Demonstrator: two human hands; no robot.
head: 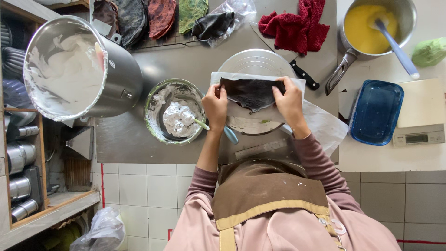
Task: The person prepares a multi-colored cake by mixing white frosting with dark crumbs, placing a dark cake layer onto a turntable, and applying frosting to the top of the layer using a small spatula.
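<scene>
Holding dark crepe [252, 93], steel counter [130, 139], tiled floor [139, 186]

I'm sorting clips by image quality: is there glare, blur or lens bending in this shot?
Head view: even, soft light, sharp throughout; mild glare on the steel counter beside the big mixing bowl; faint shadows under the left hand and right hand holding the dark sheet; edges bend slightly from the wide lens.

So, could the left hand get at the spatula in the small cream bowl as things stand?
Probably yes. The left hand pinches the dark crepe right beside the small bowl, and the spatula handle sticks out toward it with nothing between. It would have to let go of the crepe first.
</scene>
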